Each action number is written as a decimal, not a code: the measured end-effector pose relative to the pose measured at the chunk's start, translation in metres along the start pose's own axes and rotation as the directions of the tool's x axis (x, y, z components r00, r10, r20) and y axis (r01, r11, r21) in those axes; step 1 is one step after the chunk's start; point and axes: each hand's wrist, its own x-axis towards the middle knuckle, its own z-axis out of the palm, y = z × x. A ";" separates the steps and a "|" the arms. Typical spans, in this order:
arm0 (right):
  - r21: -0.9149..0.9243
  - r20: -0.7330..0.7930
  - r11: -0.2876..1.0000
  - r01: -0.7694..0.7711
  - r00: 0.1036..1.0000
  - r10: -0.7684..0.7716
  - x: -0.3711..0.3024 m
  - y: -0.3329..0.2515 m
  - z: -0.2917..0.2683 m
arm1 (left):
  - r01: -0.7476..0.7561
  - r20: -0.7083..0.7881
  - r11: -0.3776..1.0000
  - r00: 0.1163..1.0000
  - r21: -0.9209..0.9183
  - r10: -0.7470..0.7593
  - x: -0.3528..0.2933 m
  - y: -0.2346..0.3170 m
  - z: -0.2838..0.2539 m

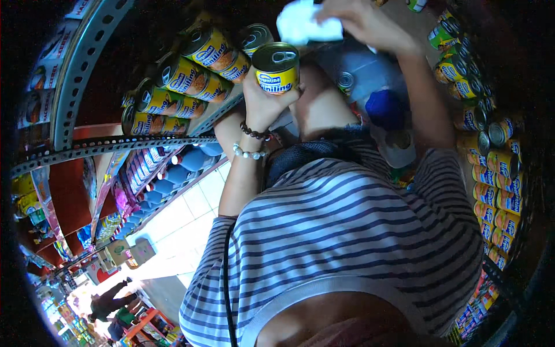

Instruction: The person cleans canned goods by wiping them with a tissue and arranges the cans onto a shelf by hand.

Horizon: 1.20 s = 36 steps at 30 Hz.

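My left hand [266, 103] is wrapped round a yellow food can [277, 75], held upright with its pull-tab lid facing up. Dark and pale bead bracelets circle that wrist. Over to the right and farther out, my right hand [370, 26] grips a white cloth [300, 24], which is bright and partly washed out. The cloth is apart from the can. Just left of the held can, stacked yellow cans [188, 81] of the same look sit on a shelf, and one more can [256, 37] stands close behind it.
A perforated metal shelf frame [75, 87] borders the left side. More stacked cans [494, 185] line the right. Near my legs are a single can [345, 81] and a dark blue object [384, 108]. Far off at lower left, a person [110, 303] is in the aisle.
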 end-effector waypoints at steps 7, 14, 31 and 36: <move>-0.069 -0.377 0.914 -0.400 0.858 0.348 0.034 0.091 0.038 | -0.145 -0.025 0.989 0.989 0.000 0.145 0.013 -0.002 0.007; 0.635 -0.002 0.769 -0.075 0.995 0.098 0.017 -0.041 0.067 | -0.026 -0.112 0.998 0.993 -0.064 0.019 -0.004 0.000 -0.002; 0.572 -0.412 0.818 0.057 0.883 0.226 0.084 -0.013 0.080 | 0.034 -0.072 0.999 0.997 -0.017 -0.035 -0.042 -0.001 -0.010; 0.486 -0.413 0.870 -0.078 0.857 0.307 0.096 -0.005 0.101 | 0.171 -0.145 0.984 0.974 -0.045 -0.176 -0.064 -0.007 -0.031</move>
